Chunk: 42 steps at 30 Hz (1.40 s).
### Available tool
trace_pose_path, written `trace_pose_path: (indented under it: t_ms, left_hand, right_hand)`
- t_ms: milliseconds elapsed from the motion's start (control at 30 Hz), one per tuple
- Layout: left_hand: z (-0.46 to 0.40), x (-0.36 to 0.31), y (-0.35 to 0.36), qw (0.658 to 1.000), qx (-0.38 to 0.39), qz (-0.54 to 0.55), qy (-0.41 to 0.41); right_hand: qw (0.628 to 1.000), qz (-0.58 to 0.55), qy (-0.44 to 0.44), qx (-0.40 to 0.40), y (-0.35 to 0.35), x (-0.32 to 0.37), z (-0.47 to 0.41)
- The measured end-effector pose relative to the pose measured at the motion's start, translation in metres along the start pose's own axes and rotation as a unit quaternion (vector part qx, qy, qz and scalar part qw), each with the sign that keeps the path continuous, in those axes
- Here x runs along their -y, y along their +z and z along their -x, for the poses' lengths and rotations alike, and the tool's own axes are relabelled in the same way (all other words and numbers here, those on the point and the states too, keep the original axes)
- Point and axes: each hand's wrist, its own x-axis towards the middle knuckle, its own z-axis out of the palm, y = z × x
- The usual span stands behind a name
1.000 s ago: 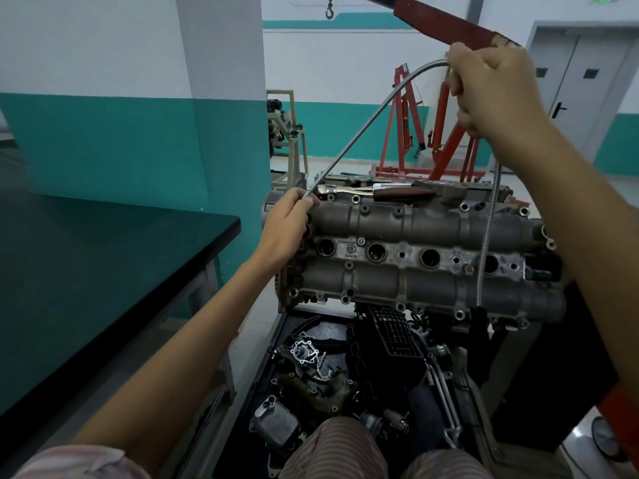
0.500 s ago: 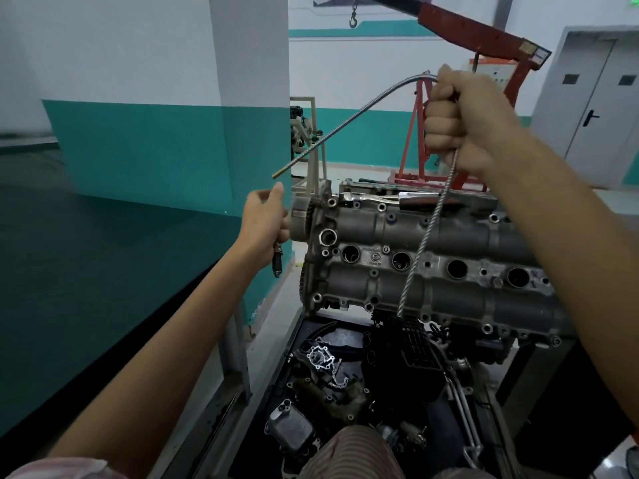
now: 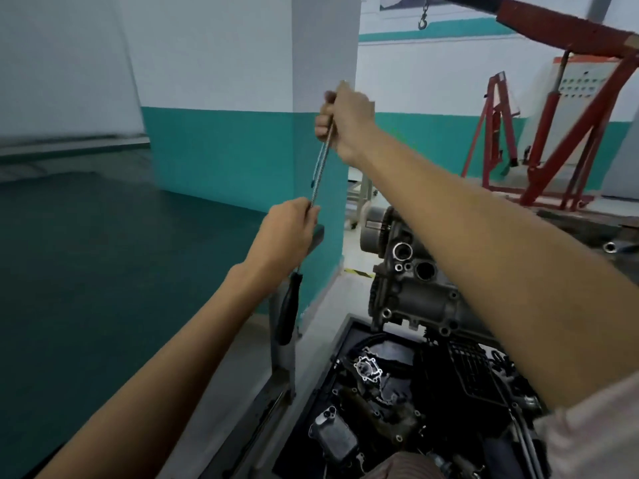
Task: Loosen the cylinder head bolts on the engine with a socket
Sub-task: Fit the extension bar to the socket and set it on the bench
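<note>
Fingers (image 3: 313,210) of your left hand (image 3: 287,233) are curled tight round the lower end of the flexible metal shaft (image 3: 321,164), and your right hand (image 3: 347,124) is fisted round its upper end, up at centre frame against the white and teal pillar (image 3: 321,63). That coiled shaft runs steeply between your two fists, blurred along its length. Below your left wrist a dark handle (image 3: 288,309) hangs down; whether it joins the shaft is hidden by your hand. Both hands are over the edge of the dark green table (image 3: 103,271), which fills the left of the frame. Your engine (image 3: 411,288) sits at right of centre, mostly covered by your right forearm, with only its near end and a few round bores showing, and neither hand is touching it. Under it, at lower centre, a black tray (image 3: 340,344) holds loose engine parts. A red engine hoist (image 3: 553,108) stands at upper right, its hook (image 3: 422,20) dangling near the top edge.
</note>
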Motion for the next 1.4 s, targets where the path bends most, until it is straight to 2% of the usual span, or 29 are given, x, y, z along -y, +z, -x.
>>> trace_pose_path:
  t_ms: [67,133,233,300,400,533,600,667,800,867,1000,1100,1200,1333,1400]
  left_hand:
    - [-0.005,0.027,0.000,0.999,-0.027,-0.008,-0.042]
    - [-0.013,0.051,0.001,0.996,-0.046,-0.020,-0.071]
    - [-0.025,0.083,0.002,0.991,-0.062,-0.005,-0.117]
    - [-0.033,0.104,0.002,0.986,-0.069,0.014,-0.153]
    - [-0.046,0.132,-0.002,0.980,-0.061,0.015,-0.189]
    - [-0.056,0.170,-0.010,0.972,-0.031,-0.032,-0.229]
    - [-0.056,0.187,-0.014,0.966,0.009,-0.063,-0.250]
    - [-0.051,0.197,-0.019,0.953,0.097,-0.108,-0.267]
    - [-0.023,0.217,-0.019,0.877,0.333,-0.179,-0.297]
    - [-0.008,0.230,-0.012,0.860,0.363,-0.175,-0.312]
    - [0.001,0.253,-0.003,0.885,0.276,-0.235,-0.292]
    - [0.002,0.263,-0.010,0.885,0.252,-0.290,-0.264]
    - [0.005,0.262,-0.010,0.867,0.245,-0.356,-0.248]
    - [-0.003,0.236,0.016,0.927,0.154,-0.231,-0.250]
    - [-0.014,0.221,0.034,0.946,0.157,-0.180,-0.218]
  right_hand:
    - [0.988,0.141,-0.005,0.063,0.012,-0.029,-0.003]
    - [0.953,0.282,-0.019,0.106,0.018,-0.069,-0.001]
    - [0.909,0.396,0.008,0.132,0.015,-0.143,0.016]
    - [0.897,0.393,0.084,0.185,0.012,-0.193,0.037]
    - [0.894,0.309,0.168,0.279,0.026,-0.244,0.068]
    - [0.912,0.214,0.213,0.276,0.062,-0.255,0.080]
    - [0.920,0.208,0.218,0.253,0.072,-0.259,0.081]
    - [0.926,0.212,0.214,0.228,0.078,-0.265,0.080]
    - [0.937,0.207,0.230,0.163,0.092,-0.272,0.073]
    - [0.933,0.203,0.245,0.169,0.096,-0.273,0.069]
    - [0.889,0.339,0.146,0.272,0.098,-0.280,0.074]
    - [0.837,0.458,0.043,0.296,0.091,-0.292,0.081]
    - [0.859,0.424,0.009,0.287,0.079,-0.297,0.086]
    - [0.897,0.354,0.012,0.263,0.074,-0.295,0.087]
    - [0.902,0.337,-0.003,0.269,0.072,-0.295,0.090]
